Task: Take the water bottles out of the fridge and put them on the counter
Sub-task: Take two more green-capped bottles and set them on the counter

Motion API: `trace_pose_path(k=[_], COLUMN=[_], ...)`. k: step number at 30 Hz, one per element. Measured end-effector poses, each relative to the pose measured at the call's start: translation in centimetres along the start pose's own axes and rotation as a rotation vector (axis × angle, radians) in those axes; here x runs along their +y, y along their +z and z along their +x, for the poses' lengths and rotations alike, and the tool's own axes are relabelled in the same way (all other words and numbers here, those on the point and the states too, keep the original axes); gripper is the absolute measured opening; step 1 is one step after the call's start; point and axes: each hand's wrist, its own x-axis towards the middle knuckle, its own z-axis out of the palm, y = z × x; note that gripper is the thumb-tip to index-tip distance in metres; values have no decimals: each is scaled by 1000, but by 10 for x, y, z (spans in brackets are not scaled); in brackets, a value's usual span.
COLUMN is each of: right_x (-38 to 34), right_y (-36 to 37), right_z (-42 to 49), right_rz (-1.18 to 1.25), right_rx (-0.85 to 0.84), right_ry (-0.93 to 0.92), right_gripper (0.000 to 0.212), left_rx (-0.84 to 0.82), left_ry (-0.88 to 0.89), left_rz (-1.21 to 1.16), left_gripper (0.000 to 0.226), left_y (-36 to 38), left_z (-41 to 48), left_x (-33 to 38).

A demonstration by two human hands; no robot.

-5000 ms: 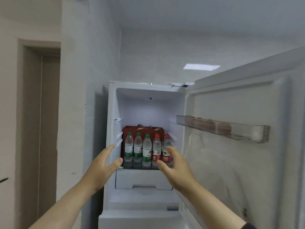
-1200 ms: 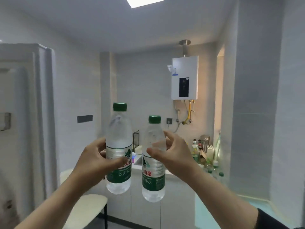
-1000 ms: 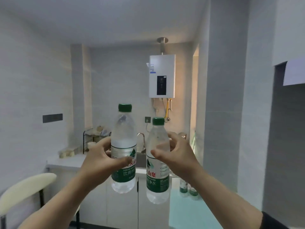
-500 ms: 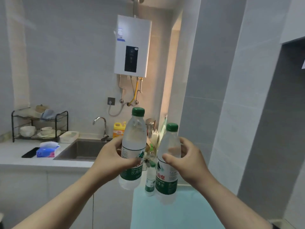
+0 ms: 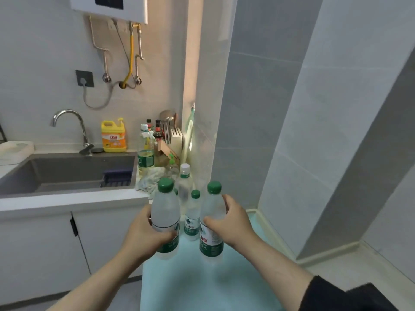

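Sink (image 5: 67, 173) of grey stone at far left, with a curved faucet (image 5: 69, 124) behind it and a yellow detergent jug (image 5: 113, 136) on the ledge beside it. Toward the middle, the left hand (image 5: 146, 234) curls fingers and thumb around a water bottle (image 5: 165, 212): clear, misted plastic, green screw cap, white-and-green label low on the body. It is held upright over the pale teal counter (image 5: 202, 288). Between the two held bottles, others stand on that counter (a green-topped bottle (image 5: 192, 218) and, farther back, a white-capped bottle (image 5: 184, 182)). To the right, the right hand (image 5: 233, 223) wraps a second water bottle (image 5: 212, 221), matching and upright, with the thumb across its front. Whether either held base touches the counter cannot be told.
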Motion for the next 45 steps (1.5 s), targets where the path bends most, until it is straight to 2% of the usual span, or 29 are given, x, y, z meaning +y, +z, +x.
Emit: trace_pose_path(k=[3,11,25,33,36,40,42,45], right_x=[43,110,148,150,151,148,135,84], right_y=[25,66,79,84,87,81,70,52], right_z=[25,68,89,88,89,86,82,79], right_rz=[-24,-42,-74,-45,-63,-83,-88,-166], right_rx=[-31,-36,-109,-76,-57,-87,-79,-10], right_ry=[59,124,117,111,101,131,136,18], right_gripper=[56,48,70,70,71,82,89,92], left_rx=[45,56,38,-2,-54,-103,-83,-2], left_ry=[-84,-145,-199,-177,-184,-233,-217,-76], left_rz=[17,58,66,60,61,141,159,234], left_gripper=[58,54,54,53,64,122,124,106], left_y=[20,55,75,87,86,66,45,-3], left_z=[25,69,75,81,81,69,64,63], left_x=[-44,-116,-156,-153,-155,-150,-135,-85])
